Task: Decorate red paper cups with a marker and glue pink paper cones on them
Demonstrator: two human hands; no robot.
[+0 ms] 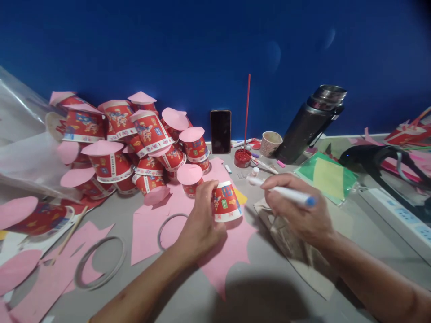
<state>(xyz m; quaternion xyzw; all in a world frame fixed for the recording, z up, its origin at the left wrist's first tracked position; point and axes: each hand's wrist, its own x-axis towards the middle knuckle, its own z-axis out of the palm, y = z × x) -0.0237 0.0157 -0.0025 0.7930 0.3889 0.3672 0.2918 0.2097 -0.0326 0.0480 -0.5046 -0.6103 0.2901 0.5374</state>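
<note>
While the left hand (205,217) grips a cup (226,204) from its left side, fingers near the top and thumb by the lower edge, the right hand (299,213) grasps a marker (290,193) with a white barrel and a blue end, held apart from the cup. The cup is upside down, its narrower end uppermost, and leans slightly. Its wall is red, printed with a blue panel, a small green-framed square beneath it and a colourful figure partly covered by the fingers; a white band with reddish marks runs around the wide rim, lowest. It sits between the two hands, over pink paper (218,264) on the desk (191,303); whether it touches the paper, I cannot tell. Just to its left, similar red cups (109,166) are heaped, many with pink paper discs (103,147).
</note>
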